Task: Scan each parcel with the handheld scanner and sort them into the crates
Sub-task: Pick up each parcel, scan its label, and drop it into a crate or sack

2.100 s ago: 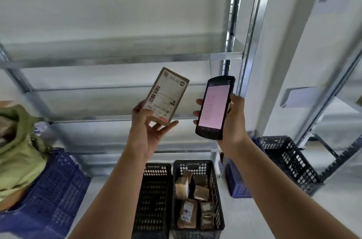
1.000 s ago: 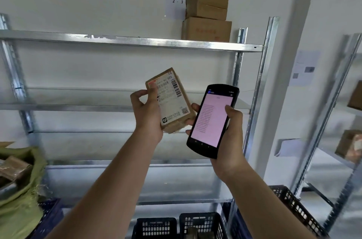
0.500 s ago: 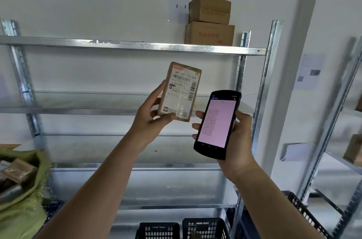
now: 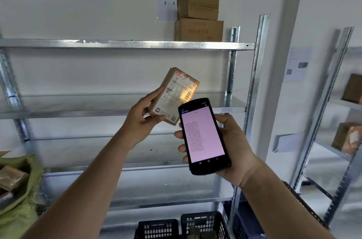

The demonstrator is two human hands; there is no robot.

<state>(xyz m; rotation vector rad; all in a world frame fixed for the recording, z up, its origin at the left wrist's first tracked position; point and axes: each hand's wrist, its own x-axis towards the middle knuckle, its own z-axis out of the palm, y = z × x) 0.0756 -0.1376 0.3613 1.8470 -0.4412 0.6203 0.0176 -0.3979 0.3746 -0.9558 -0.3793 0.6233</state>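
1. The handheld scanner is gripped in the right hand, fingers wrapped round its left edge; its lit pink screen, filled with lines of digits, is turned toward the camera.
2. Just beyond the scanner's top edge, a small brown parcel is held tilted by the left hand, pinched between thumb and fingers at its lower left corner. An orange glow is seen on the barcode of its white label.
3. At the bottom edge, two black crates are seen side by side; a green sack of parcels is seen at far left.
4. Behind the hands, a metal shelving unit is set against the wall, with two cardboard boxes stacked on its top shelf.
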